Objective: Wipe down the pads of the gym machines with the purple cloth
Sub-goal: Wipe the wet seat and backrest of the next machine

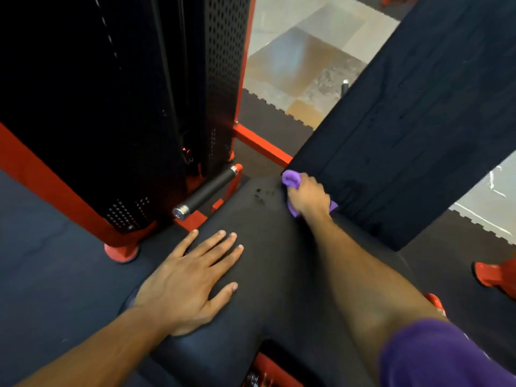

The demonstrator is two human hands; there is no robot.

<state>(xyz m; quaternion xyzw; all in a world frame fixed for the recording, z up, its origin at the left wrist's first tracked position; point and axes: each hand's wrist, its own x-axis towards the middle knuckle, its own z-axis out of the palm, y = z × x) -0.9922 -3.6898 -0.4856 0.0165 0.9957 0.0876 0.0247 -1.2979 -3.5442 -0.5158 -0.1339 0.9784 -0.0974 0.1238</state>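
Note:
My right hand point(308, 195) grips the purple cloth point(291, 178) and holds it against the bottom corner of the black back pad point(413, 113), where that pad meets the seat. The cloth bunches out above and below my fingers. The back pad slants up to the right and looks wet and streaked. My left hand point(190, 280) lies flat, fingers spread, on the black seat pad point(279, 275), which fills the centre of the view.
A black perforated weight-stack housing point(220, 79) in a red frame point(262, 148) stands at the left. A black handle bar point(208, 192) with silver ends juts out beside the seat. Red feet point(121, 251) sit on dark rubber mats; tiled floor point(301, 54) lies beyond.

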